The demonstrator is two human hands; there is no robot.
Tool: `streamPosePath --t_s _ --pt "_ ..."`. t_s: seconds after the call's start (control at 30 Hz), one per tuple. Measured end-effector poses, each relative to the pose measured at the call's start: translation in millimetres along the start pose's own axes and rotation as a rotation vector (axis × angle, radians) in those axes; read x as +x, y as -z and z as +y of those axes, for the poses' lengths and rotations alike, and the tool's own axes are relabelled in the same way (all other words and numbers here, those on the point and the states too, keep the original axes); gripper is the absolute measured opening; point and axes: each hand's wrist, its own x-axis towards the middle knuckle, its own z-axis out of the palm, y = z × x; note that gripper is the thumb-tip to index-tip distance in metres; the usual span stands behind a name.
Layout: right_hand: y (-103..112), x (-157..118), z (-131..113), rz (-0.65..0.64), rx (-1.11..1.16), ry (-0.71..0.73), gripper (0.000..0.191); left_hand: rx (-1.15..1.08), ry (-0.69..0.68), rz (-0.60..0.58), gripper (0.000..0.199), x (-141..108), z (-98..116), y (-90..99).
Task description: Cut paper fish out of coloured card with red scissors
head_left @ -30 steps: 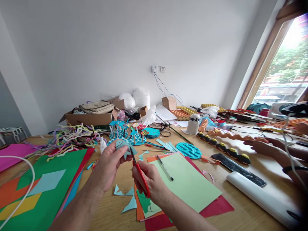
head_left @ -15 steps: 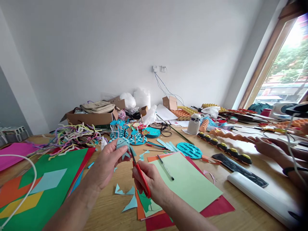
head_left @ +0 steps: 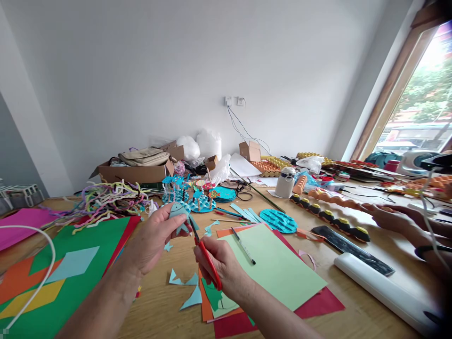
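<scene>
My left hand (head_left: 160, 235) pinches a blue paper fish (head_left: 179, 215) between thumb and fingers. In my right hand (head_left: 221, 263) are scissors with red handles (head_left: 211, 266), their dark blades pointing up and left at the fish's right edge. Light blue paper scraps (head_left: 192, 296) lie on the table below my hands. Beneath and right of my right hand is a stack topped by a light green sheet (head_left: 275, 263), with a pen (head_left: 243, 246) lying on it.
Coloured sheets (head_left: 81, 292) and pipe cleaners (head_left: 113, 200) lie at left. Small fish models on blue bases (head_left: 201, 203) stand behind my hands. A blue disc (head_left: 278, 221), a phone (head_left: 353, 249) and a white case (head_left: 384, 292) are at right, near another person's hands (head_left: 391, 216).
A small blue scrap now shows on the table below the fish. My left forearm has shifted slightly left, uncovering small red and yellow bits. The scissors stay almost in place.
</scene>
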Motion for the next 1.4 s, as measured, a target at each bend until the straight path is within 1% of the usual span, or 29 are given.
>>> streamPosePath --t_s 0.13,0.3,0.47,0.73,0.9,1.1,1.4 --pt "0.1 0.0 0.8 -0.004 0.0 0.006 0.023 0.033 0.002 -0.008 0.01 0.5 0.8 1.8" --pt "-0.9 -0.4 -1.9 -0.047 0.033 -0.009 0.019 0.062 0.026 -0.037 0.01 -1.1 2.6 2.3" --pt "-0.8 -0.8 -1.4 -0.025 0.039 -0.008 0.018 0.062 0.026 -0.058 0.01 -2.4 1.7 3.1" --pt "0.6 0.1 1.2 -0.03 0.028 0.024 0.021 0.071 0.017 -0.064 0.009 0.1 -1.0 4.6" --pt "0.5 0.4 0.3 -0.015 -0.037 0.021 0.022 0.076 0.019 -0.076 0.009 -0.8 0.2 6.4" --pt "1.6 0.2 -1.2 0.008 -0.18 0.079 0.025 0.077 0.023 -0.099 0.01 -0.7 1.8 9.5" --pt "2.4 -1.9 -0.2 -0.024 -0.201 0.111 0.028 0.122 0.027 -0.082 0.01 -2.0 6.4 6.9"
